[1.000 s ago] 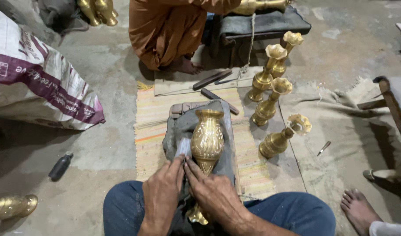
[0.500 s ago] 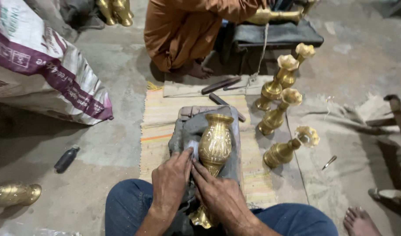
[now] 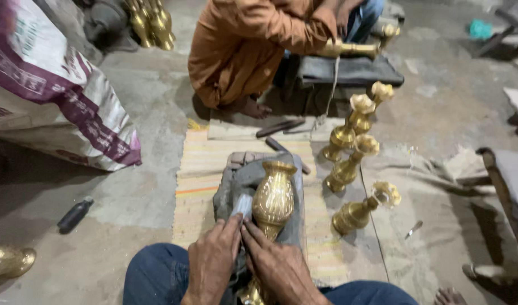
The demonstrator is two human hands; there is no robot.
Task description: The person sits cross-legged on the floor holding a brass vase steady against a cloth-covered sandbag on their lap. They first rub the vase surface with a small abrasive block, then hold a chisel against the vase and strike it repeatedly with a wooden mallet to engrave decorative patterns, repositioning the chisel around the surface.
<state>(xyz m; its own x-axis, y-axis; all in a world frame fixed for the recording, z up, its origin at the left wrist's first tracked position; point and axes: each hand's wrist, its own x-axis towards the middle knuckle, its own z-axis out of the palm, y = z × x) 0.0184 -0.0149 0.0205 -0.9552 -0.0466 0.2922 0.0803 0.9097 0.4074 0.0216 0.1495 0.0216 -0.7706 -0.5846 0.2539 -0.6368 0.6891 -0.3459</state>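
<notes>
Clearly both hands, left hand [image 3: 212, 261] and right hand [image 3: 278, 265], press fingers together around a small grey tool [image 3: 242, 205] against the brass vase [image 3: 273, 199]; slipping might scratch it.

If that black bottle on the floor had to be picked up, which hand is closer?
Probably the left hand: the bottle lies on its side of the brass vase; the right hand would have to cross over.

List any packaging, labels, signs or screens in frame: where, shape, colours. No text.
Sack: upper left on the concrete floor, big bulging woven bag, white with a maroon-purple band and pale print.
No signs, screens or other labelled items visible.
</notes>
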